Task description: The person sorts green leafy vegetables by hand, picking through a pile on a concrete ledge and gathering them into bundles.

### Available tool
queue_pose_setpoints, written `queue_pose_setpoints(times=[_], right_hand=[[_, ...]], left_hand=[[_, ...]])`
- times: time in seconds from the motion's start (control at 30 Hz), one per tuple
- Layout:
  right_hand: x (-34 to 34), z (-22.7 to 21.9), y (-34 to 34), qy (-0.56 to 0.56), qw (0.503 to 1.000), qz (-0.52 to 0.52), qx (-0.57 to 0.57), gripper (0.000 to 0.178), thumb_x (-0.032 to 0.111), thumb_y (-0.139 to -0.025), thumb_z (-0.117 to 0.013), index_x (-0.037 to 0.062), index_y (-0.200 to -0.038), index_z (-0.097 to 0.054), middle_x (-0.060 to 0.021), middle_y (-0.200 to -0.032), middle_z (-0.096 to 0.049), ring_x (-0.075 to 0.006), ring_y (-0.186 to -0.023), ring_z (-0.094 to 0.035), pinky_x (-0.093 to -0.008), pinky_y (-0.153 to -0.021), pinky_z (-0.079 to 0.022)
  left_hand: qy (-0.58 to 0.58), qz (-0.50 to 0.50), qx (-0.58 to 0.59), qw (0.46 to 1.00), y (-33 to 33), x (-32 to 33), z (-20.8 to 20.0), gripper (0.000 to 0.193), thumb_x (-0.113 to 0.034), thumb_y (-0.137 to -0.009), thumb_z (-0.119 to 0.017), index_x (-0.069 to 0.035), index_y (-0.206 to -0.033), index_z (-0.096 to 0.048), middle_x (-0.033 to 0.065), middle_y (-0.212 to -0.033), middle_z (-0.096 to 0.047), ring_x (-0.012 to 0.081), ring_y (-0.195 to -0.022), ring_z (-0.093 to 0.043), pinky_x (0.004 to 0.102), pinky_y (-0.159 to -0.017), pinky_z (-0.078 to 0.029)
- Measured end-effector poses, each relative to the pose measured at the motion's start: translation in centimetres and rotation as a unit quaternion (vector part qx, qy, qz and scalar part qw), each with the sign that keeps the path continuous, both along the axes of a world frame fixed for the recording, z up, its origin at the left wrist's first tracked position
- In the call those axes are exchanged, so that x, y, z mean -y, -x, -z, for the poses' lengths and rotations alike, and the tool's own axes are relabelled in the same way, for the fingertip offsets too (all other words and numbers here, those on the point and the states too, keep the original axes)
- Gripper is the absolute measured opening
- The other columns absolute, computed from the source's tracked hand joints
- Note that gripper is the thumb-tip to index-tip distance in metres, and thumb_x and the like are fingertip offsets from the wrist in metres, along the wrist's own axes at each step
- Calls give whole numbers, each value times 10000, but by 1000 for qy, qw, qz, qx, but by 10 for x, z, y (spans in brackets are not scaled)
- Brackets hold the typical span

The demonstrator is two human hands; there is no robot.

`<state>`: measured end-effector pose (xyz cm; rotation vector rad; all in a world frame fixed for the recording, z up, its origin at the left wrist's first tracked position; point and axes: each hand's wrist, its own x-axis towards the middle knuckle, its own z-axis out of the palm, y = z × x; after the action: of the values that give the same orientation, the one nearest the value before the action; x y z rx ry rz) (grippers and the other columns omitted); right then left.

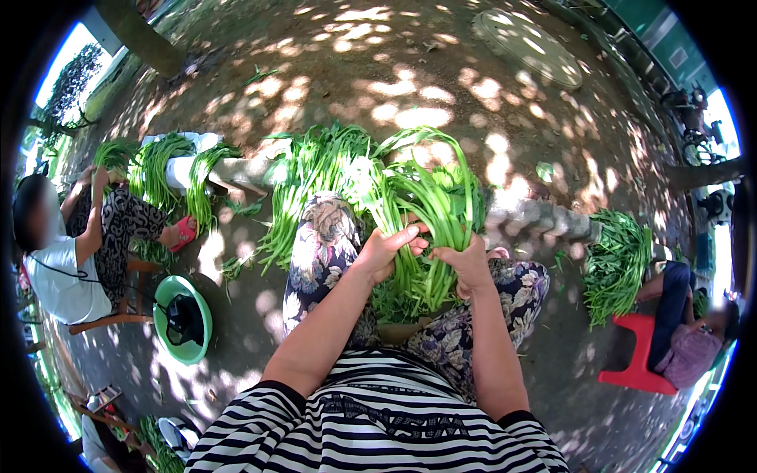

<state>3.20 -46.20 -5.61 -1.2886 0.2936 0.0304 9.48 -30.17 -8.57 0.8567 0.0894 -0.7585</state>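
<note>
Above my lap, between my knees, both hands are on a bunch of long-stemmed leafy greens (pixel 430 272). My left hand (pixel 392 251) is closed at the left side of the stems, its thumb and fingertips pressed together near the middle. My right hand (pixel 467 264) wraps round the right side of the stems, thumb across the front. Several long stems arch up and over beyond my hands. A large heap of the same greens (pixel 315 169) lies just past my left knee, its stems hanging toward me. More loose leaves show beneath the bunch, partly hidden by it.
At left a person (pixel 67 268) sits on a wooden chair by hanging greens (pixel 154 169); a green basin (pixel 162 323) holds something dark. At right another person (pixel 690 347) sits by a red stool (pixel 637 359) and a greens pile (pixel 619 268). A low stone kerb (pixel 536 221) runs across.
</note>
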Motion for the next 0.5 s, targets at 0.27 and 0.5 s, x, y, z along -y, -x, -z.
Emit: queue_pose_setpoints(times=[0.27, 0.5], right_hand=[[55, -6, 18, -109, 984, 98, 97, 364, -7, -614, -584, -55, -968, -510, -109, -725, -572, -201, -587, -542, -318, -575, -457], [84, -1, 38, -187, 957, 140, 170, 402, -44, -625, -578, -9, -1015, -491, -59, -764, -524, -160, -611, -505, -327, -579, -424]], left_hand=[[28, -113, -63, 991, -6, -1, 11, 368, -114, -855, -546, -10, -1188, -429, 108, -981, -556, 139, -689, -545, 254, -603, -481], [39, -137, -60, 988, -10, -4, 16, 295, -167, -850, -564, -45, -1107, -482, 85, -948, -564, 134, -670, -536, 258, -584, -478]])
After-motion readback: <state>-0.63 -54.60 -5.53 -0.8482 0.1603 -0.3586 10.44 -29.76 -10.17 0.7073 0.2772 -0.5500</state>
